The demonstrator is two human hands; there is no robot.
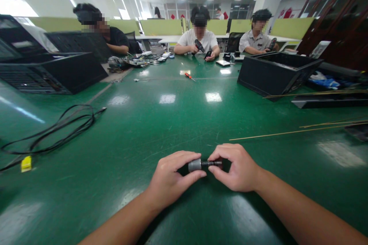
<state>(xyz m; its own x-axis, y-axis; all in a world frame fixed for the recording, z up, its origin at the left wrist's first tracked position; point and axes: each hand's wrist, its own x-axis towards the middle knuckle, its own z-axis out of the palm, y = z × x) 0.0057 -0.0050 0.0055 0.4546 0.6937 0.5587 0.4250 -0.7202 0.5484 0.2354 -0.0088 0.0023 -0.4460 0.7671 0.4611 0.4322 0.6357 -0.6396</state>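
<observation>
**Assembly Status: Cylinder and Shaft in Line, Seating Unconfirmed**

Location: lower centre of the frame, over the green table [143, 122]. Whether the parts touch its surface cannot be told.

Grip: the left hand [169, 174] holds the grey cylinder [194, 165] between thumb and fingers. The right hand [238, 166] pinches the dark shaft [211, 163] near its outer end.

Completed, as far as visible: the shaft meets the right-hand end of the cylinder, and both lie on roughly one axis. What looks like a coil surrounds the shaft.

Remaining: undetermined. The view does not show whether the joint is locked or loose, nor whether the parts are being fitted or separated. No separate component lies beside the hands.

Surroundings: an orange-handled screwdriver [188, 75] lies at upper centre, out of both hands. A looped black cable [66, 126] lies at left. Black housings stand at upper left [51, 74] and upper right [258, 74]. Across the table, a person [186, 40] holds a dark tool [199, 45].
</observation>
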